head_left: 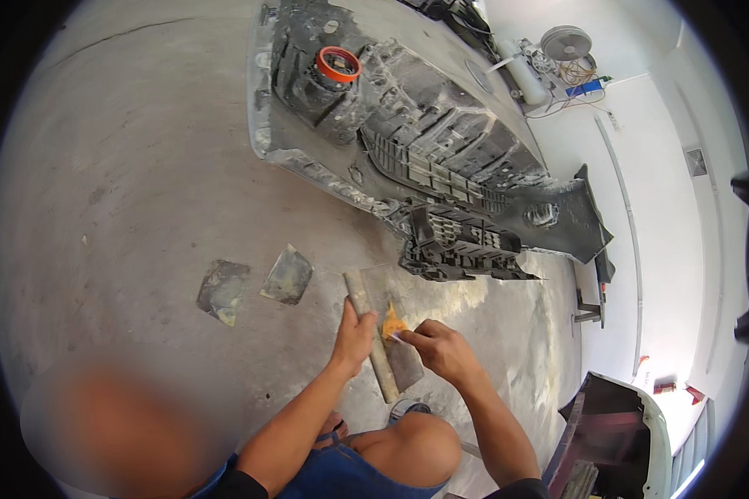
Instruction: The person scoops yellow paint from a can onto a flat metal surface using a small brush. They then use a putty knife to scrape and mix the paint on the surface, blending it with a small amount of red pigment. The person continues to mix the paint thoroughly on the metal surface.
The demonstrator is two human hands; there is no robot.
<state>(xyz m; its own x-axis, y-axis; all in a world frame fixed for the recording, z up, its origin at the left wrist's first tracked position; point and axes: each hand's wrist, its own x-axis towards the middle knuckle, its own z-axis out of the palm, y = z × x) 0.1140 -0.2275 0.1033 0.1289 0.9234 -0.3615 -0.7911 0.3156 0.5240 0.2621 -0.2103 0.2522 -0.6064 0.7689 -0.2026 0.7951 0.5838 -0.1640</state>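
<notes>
My left hand [355, 337] is closed on a flat grey mixing board [405, 366] by the thick beige strip along its left edge. Orange-yellow putty [393, 321] lies on the upper middle of this board. From the right, my right hand [443, 349] pinches a small pale spreader [396, 337] against the putty; most of the spreader is hidden by the fingers and the putty. The board is held low in front of my bent knees, over the concrete floor.
A large dusty black car bumper [441, 108] lies ahead, with an orange-red tape roll [339, 64] on it. Two dark square sheets [223, 291] [287, 274] lie on the floor to the left. Another bumper-like part [620, 437] stands lower right. A fan [566, 42] is at the back.
</notes>
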